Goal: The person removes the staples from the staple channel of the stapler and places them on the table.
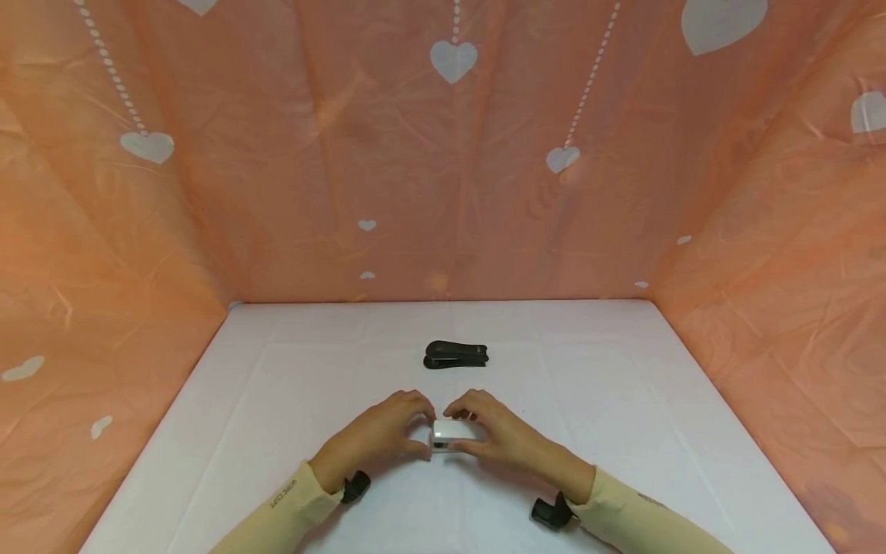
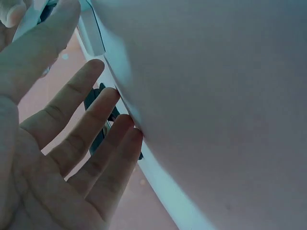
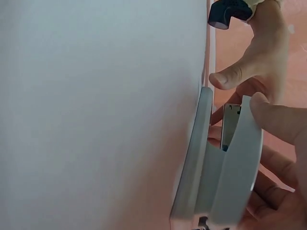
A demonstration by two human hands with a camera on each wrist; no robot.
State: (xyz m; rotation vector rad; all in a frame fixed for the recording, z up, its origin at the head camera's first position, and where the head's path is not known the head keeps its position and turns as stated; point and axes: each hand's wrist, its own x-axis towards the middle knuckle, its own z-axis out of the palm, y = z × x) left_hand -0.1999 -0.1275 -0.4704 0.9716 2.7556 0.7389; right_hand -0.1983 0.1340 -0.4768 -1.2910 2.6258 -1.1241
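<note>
A white stapler (image 1: pixel 446 432) lies on the white tabletop, close in front of the person. My right hand (image 1: pixel 512 437) holds its right part, the thumb on one side and the fingers on the other. In the right wrist view the stapler (image 3: pixel 235 177) stands between thumb and fingers, with a metal part showing in the gap under its upper arm. My left hand (image 1: pixel 381 427) is at the stapler's left end, thumb and fingers spread around it. The left wrist view shows those fingers (image 2: pixel 79 139) fairly straight; whether they touch the stapler is hard to tell.
Behind the hands, a black stapler (image 1: pixel 455 355) lies sideways on the white-covered table (image 1: pixel 588 369). Orange cloth walls (image 1: pixel 388 154) with white hearts enclose the back and both sides. Each wrist wears a small black camera (image 1: pixel 551 511).
</note>
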